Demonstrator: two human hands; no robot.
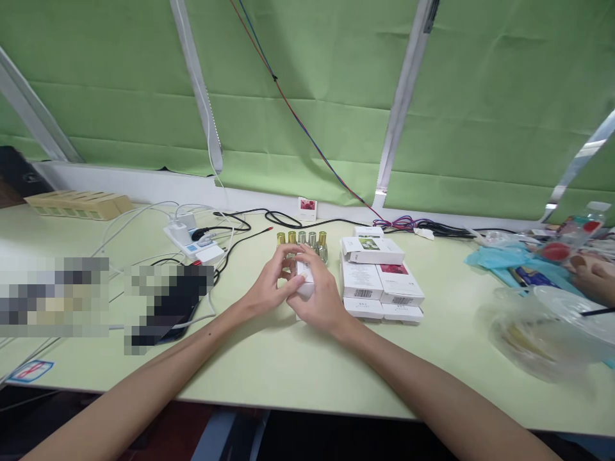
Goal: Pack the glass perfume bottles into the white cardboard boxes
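Both hands meet over the middle of the table around a small white box (304,282). My left hand (273,282) curls its fingers about the box's left side. From the right, my right hand (321,296) wraps it, thumb pressed on the near face. Much of the box is hidden by the fingers. Just behind the hands stand several small glass bottles (323,246) with gold and silver caps, partly covered. To the right lies a stack of white boxes (361,279) printed with flower pictures and barcodes; one box (371,248) rests on top.
A power strip (185,238) with plugs and tangled cables lies left, near a dark, partly blurred-out phone-like object (180,307). A yellow carton (79,205) sits far left. On the right are a plastic container (571,320), blue plastic (500,256) and another person's hand (596,278).
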